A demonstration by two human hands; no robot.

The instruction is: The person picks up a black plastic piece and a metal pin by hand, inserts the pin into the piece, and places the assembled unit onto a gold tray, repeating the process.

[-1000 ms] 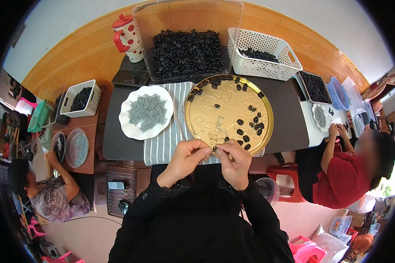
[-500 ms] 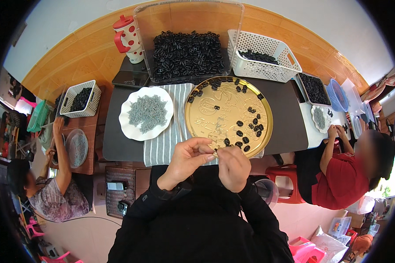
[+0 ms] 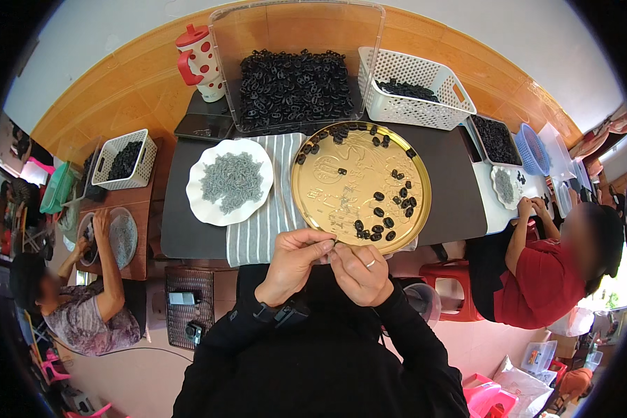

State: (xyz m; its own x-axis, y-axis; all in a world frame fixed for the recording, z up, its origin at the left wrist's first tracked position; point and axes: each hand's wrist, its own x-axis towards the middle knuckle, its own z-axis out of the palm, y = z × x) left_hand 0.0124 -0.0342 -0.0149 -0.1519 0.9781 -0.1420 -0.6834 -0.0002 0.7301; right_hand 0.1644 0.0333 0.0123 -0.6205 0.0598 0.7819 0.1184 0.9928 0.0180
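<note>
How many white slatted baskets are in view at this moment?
2. One white basket stands at the table's far right beside the clear bin; another white basket sits on the left side table. Others may be hidden.

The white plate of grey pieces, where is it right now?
In the head view, the white plate sits left of the gold tray, partly on the striped cloth, ahead of the left hand.

A round tray (image 3: 341, 209) lies on the table (image 3: 453, 202), a plate (image 3: 202, 209) to its left, a clear bin (image 3: 296, 28) behind, a basket (image 3: 411, 108) right of the bin.
</note>
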